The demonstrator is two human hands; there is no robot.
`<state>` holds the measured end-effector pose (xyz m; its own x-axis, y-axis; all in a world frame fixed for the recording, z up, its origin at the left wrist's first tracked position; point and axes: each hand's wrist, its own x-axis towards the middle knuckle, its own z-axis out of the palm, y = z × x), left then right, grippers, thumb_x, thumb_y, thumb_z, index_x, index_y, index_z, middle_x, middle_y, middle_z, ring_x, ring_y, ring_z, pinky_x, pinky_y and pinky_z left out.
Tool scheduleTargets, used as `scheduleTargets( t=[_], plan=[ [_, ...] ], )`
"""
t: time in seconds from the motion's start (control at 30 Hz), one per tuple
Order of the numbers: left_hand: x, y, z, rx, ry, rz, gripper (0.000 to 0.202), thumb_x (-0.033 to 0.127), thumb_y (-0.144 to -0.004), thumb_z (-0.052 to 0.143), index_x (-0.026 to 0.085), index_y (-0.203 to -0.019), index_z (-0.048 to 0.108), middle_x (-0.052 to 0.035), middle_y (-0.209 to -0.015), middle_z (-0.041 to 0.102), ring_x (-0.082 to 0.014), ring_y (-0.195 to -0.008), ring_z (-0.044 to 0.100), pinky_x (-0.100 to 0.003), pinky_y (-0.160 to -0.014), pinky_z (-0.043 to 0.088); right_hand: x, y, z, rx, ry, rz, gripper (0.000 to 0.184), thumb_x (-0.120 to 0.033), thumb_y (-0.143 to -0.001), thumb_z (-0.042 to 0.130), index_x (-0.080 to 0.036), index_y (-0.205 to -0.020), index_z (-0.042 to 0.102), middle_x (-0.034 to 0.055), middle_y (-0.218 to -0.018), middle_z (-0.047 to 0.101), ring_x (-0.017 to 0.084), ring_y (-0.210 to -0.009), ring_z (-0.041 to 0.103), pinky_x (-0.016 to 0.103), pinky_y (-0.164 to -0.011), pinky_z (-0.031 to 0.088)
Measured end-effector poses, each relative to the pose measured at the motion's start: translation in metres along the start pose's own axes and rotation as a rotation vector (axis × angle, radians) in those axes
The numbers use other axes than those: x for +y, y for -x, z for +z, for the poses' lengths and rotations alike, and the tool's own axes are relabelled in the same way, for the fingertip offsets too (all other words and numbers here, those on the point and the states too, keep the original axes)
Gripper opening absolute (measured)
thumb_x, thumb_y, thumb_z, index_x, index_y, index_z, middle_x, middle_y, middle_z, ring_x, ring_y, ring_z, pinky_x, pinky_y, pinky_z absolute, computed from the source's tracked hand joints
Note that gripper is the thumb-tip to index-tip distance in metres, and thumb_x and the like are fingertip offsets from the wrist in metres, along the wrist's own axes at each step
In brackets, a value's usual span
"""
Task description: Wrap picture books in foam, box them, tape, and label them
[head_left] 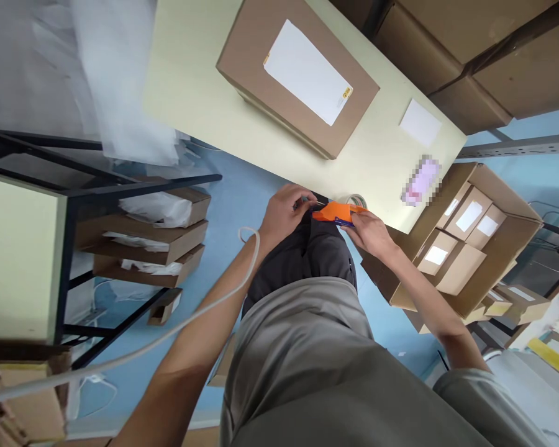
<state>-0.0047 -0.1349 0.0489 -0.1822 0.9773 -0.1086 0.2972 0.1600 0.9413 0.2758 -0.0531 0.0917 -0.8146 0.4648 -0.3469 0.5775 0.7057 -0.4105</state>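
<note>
My right hand (pixel 372 233) is wrapped round an orange and blue tape dispenser (pixel 338 212), held low at the table's near edge. Behind its orange body shows part of a tape roll (pixel 356 199); I cannot tell whether it is mounted or lies on the table. My left hand (pixel 286 210) is closed at the dispenser's front end, thumb and fingers pinched together. Whatever lies between those fingers is too small to make out. Beyond both hands, a closed cardboard box (pixel 242 59) with a large white label rests on the pale table (pixel 186 93).
A white paper (pixel 420 122) and a blurred-out purple item (pixel 422 180) lie on the table's right part. To the right stands an open carton (pixel 507 242) with small labelled boxes inside. A black-framed rack (pixel 69 248) stands left, and a white cable (pixel 205 308) crosses my left arm.
</note>
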Motion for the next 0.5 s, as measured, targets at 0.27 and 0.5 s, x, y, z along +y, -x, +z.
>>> scheduleTargets(
  t=[0.27,0.5],
  plan=[
    [-0.038,-0.035,-0.011,0.338,-0.018,-0.049,0.034,0.06,-0.107,0.073,0.028,-0.095,0.074,-0.0055,-0.097,0.077,-0.0216,-0.081,0.064,-0.04,-0.083,0.057,0.046,0.019,-0.003,0.048,0.17,0.203,0.052,-0.059,-0.121,0.039,-0.018,-0.107,0.068,0.0164,-0.089,0.078,0.034,-0.087,0.073,0.049,-0.093,0.061],
    [-0.056,-0.066,-0.003,0.33,0.094,-0.114,0.031,0.063,-0.103,0.075,0.032,-0.1,0.073,-0.0067,-0.107,0.077,-0.0243,-0.099,0.071,-0.043,-0.089,0.061,0.056,-0.011,0.025,0.169,0.247,0.329,0.038,-0.046,-0.121,0.046,-0.017,-0.109,0.067,0.0179,-0.092,0.078,0.033,-0.088,0.071,0.052,-0.103,0.059]
  ],
)
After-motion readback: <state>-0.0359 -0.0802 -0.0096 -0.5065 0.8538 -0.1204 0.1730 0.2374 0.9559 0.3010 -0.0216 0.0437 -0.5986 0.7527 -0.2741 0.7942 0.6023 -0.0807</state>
